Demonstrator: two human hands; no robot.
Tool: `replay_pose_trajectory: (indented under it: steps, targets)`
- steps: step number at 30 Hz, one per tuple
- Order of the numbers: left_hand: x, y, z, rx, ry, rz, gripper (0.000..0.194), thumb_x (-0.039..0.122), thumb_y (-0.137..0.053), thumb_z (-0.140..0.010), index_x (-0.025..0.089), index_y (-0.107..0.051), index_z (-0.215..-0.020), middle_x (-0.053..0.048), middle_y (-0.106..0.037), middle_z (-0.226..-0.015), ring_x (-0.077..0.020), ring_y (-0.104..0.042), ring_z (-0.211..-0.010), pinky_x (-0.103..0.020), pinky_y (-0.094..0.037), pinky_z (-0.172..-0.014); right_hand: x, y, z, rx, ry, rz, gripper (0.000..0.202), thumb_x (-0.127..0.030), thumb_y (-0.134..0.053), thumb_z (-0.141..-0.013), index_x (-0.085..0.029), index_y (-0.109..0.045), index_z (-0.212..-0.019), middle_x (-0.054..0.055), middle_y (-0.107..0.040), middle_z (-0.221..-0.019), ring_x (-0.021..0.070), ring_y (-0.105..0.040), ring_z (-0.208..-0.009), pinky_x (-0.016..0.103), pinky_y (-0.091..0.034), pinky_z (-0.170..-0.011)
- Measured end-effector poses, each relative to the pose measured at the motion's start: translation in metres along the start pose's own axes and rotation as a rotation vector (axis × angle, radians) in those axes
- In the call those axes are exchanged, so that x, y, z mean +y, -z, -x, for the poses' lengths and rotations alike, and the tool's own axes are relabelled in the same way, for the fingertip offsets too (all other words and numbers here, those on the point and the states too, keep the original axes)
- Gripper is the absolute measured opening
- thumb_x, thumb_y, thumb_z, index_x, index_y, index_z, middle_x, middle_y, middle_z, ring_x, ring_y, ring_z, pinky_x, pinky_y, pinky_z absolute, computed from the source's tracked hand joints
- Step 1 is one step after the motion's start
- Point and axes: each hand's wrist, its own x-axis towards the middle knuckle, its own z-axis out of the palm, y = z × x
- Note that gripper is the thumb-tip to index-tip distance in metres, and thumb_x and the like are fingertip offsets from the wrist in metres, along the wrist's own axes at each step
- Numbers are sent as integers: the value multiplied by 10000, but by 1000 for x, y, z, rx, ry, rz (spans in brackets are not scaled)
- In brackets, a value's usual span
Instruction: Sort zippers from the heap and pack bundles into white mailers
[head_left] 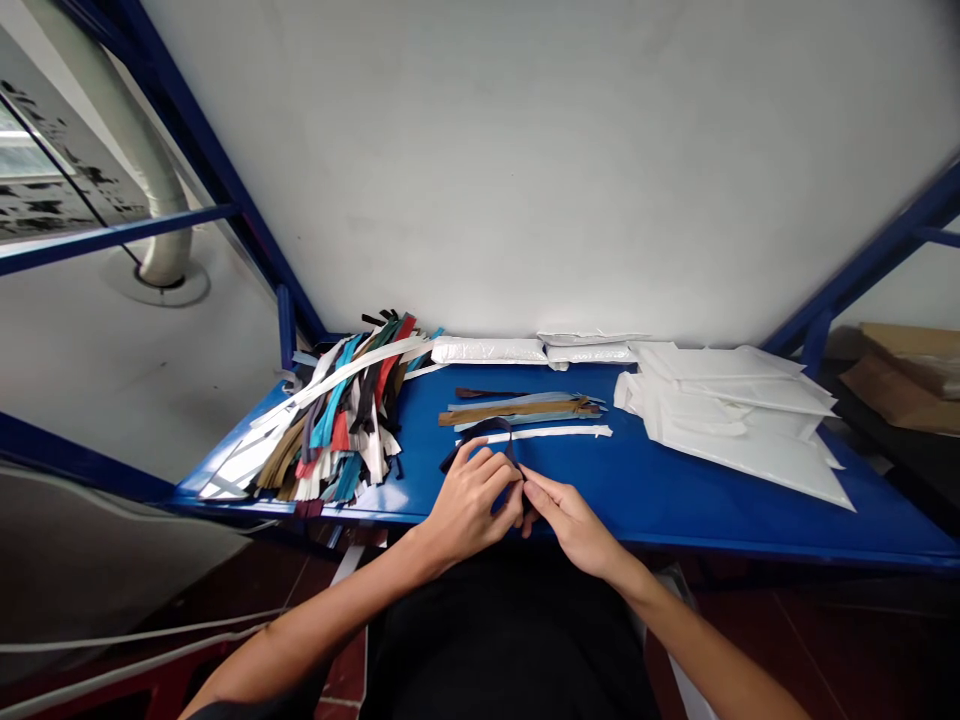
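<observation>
Close together at the table's front edge, both my hands grip one dark navy zipper [487,427]. My left hand [474,497] is closed with its fingers curled, and my right hand [571,522] pinches the zipper between thumb and fingers. The strip bends in a loop above my knuckles, and its gripped end is mostly hidden. Just beyond lie a white zipper [559,432], a brown zipper [517,409], greyish-blue zippers [544,399] and a dark brown zipper [487,393], roughly side by side.
A heap of many-coloured zippers [349,400] covers the left of the blue table [645,500]. White plastic bags [720,410] are stacked at the right. Wrapped white packs [487,350] line the wall. Blue frame bars [217,170] rise at both sides; a cardboard box [911,375] stands far right.
</observation>
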Motion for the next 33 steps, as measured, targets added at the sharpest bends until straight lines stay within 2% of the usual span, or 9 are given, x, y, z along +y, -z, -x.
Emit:
replay_pose_trajectory:
  steps: [6, 12, 16, 20, 23, 26, 27, 29, 33]
  targets:
    - [-6, -1, -1, -70, -10, 97, 138, 170, -557, -1011, 226, -577, -886, 5, -668, -796, -165, -610, -738, -410, -487, -998, 15, -5, -1, 117, -2, 59, 633, -678, -482, -1080, -203, -686, -1445, -19, -518, -743, 123, -489, -550, 270, -466, -520]
    - [-13, 1, -5, -119, 108, 262, 206, 192, -540, -1030, 213, -550, -826, 22, -636, -765, -137, -582, -730, -312, -456, -838, 8, 0, -1, 221, 84, 202, 570, -680, -503, -1066, -206, -784, -1211, 4, -567, -711, 155, -571, -632, 279, -551, -623]
    - [-38, 26, -9, -150, 362, 268, 226, 265, -526, -1033, 208, -549, -815, 18, -624, -772, -142, -564, -735, -288, -430, -779, 1, 33, 1, 438, 47, 177, 608, -745, -567, -1004, -190, -775, -1138, -40, -443, -590, 142, -510, -533, 248, -473, -510]
    - [-75, 56, -6, -48, 502, 169, 285, 358, -524, -1048, 212, -540, -804, 14, -581, -774, -155, -534, -740, -290, -436, -778, -1, 80, 0, 684, 83, 98, 596, -768, -635, -951, -195, -733, -1082, -45, -444, -621, 124, -459, -530, 220, -385, -462]
    - [-88, 64, -1, -20, 497, 219, 316, 408, -520, -1064, 203, -612, -843, -53, -669, -1022, -185, -636, -931, -309, -491, -895, 1, 92, -6, 758, 119, 203, 583, -749, -579, -993, -207, -720, -1155, 3, -566, -742, 152, -522, -595, 254, -441, -496]
    - [-79, 55, 0, -55, 502, 373, 338, 434, -531, -1078, 190, -685, -902, -95, -710, -1210, -216, -680, -1083, -328, -510, -987, 3, 73, -12, 914, 346, 575, 547, -666, -619, -1011, -216, -684, -1316, 145, -676, -1199, 287, -668, -1014, 417, -597, -796]
    - [-72, 49, 0, -81, 514, 429, 355, 443, -532, -1084, 187, -700, -904, -87, -738, -1140, -212, -693, -1033, -320, -521, -956, 3, 61, -13, 917, 443, 710, 495, -610, -648, -1019, -220, -685, -1321, 165, -655, -1298, 324, -646, -1149, 471, -583, -915]
    - [-57, 37, 0, -124, 521, 520, 380, 456, -545, -1091, 180, -724, -900, -63, -757, -950, -195, -699, -893, -299, -532, -865, 5, 35, -11, 743, 566, 888, 331, -483, -655, -1056, -231, -703, -1266, 150, -685, -1255, 320, -651, -1179, 481, -550, -997]
    - [-34, 15, 4, -136, 393, 606, 332, 416, -580, -1093, 181, -765, -949, -79, -800, -968, -205, -740, -911, -301, -541, -857, 11, -1, -6, 303, 501, 863, 195, -402, -594, -1109, -224, -674, -1126, 57, -719, -938, 225, -712, -847, 353, -566, -791]
